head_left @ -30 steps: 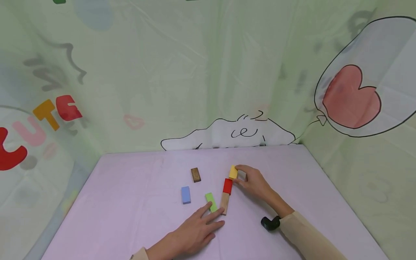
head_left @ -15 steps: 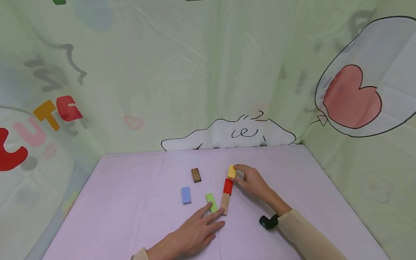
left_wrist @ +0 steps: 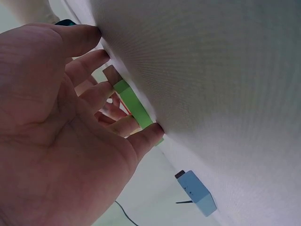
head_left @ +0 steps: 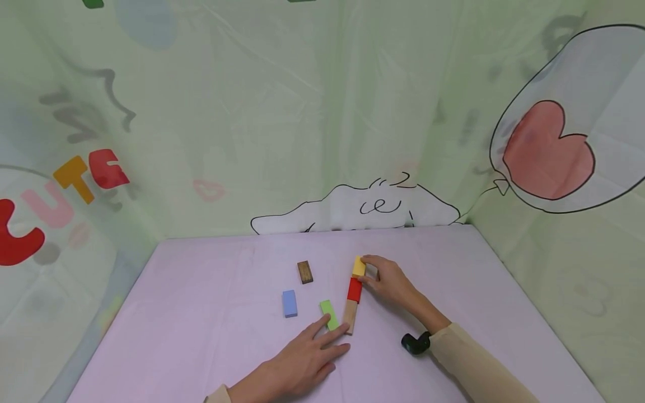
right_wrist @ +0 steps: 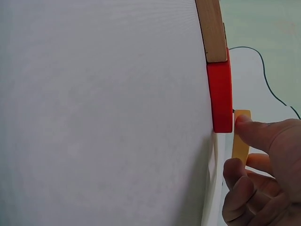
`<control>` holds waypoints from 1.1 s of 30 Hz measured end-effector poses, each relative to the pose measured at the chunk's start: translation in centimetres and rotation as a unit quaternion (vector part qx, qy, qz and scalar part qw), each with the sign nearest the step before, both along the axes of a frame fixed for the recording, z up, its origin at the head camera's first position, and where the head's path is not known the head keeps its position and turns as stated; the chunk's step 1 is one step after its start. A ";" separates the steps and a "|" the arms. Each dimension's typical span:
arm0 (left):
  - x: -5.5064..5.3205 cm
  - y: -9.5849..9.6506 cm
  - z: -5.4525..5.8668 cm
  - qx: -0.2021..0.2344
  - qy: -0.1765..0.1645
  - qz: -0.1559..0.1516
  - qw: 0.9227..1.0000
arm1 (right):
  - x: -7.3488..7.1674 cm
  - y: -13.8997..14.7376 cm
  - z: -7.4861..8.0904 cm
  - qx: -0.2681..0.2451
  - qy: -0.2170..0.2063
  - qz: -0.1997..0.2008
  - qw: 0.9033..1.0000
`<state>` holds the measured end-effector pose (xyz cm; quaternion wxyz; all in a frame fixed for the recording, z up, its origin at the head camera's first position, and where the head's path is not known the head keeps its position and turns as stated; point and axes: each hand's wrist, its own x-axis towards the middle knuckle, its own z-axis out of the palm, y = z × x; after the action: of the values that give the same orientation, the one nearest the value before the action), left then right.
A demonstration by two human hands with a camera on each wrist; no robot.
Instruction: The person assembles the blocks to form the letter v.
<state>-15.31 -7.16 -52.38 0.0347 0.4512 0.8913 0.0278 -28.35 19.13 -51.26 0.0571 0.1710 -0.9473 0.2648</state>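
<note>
My right hand (head_left: 395, 285) pinches a yellow block (head_left: 358, 267) between thumb and fingers at the far end of a row. In the right wrist view the yellow block (right_wrist: 241, 147) appears raised off the table beside the end of the red block (right_wrist: 220, 96). Behind the red block (head_left: 354, 290), towards me, lies a plain wood block (head_left: 350, 318) in line with it. My left hand (head_left: 302, 361) lies low with fingers spread. One fingertip is at the light green block (head_left: 328, 311), another at the near end of the plain wood block.
A blue block (head_left: 289, 303) and a dark brown block (head_left: 304, 272) lie left of the row on the pink-white table (head_left: 201, 308). A printed curtain (head_left: 302, 112) rises behind the table's back edge. A black device (head_left: 416, 343) is on the right wrist.
My right hand has shifted slightly left with the yellow block, bringing it more in line with the red one. The left hand and the other blocks show practically no movement.
</note>
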 end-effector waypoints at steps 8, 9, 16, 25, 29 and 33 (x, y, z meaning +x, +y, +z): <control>0.1 0.0 -0.1 0.007 0.007 -0.004 1.000 | -0.1 0.2 -0.3 -0.008 -0.010 0.003 1.000; 0.1 0.0 -0.2 0.006 0.006 -0.004 1.000 | -0.2 0.2 -0.3 -0.008 -0.011 0.002 1.000; 0.1 0.1 0.0 0.005 -0.006 -0.001 1.000 | -0.3 0.1 -0.5 0.005 -0.024 0.001 1.000; 0.1 0.1 0.2 -0.006 -0.007 0.001 1.000 | -0.4 0.1 -0.2 0.004 -0.038 0.007 0.999; 0.1 0.1 0.3 -0.008 -0.008 0.003 1.000 | -0.4 0.1 -0.1 0.003 -0.039 0.013 0.999; 0.0 0.1 0.2 -0.009 -0.003 0.002 1.000 | -0.4 0.1 0.0 0.002 -0.036 0.017 0.999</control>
<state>-15.27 -7.08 -52.21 0.0413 0.4488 0.8924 0.0210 -28.77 19.23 -51.28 0.0176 0.1772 -0.9464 0.2694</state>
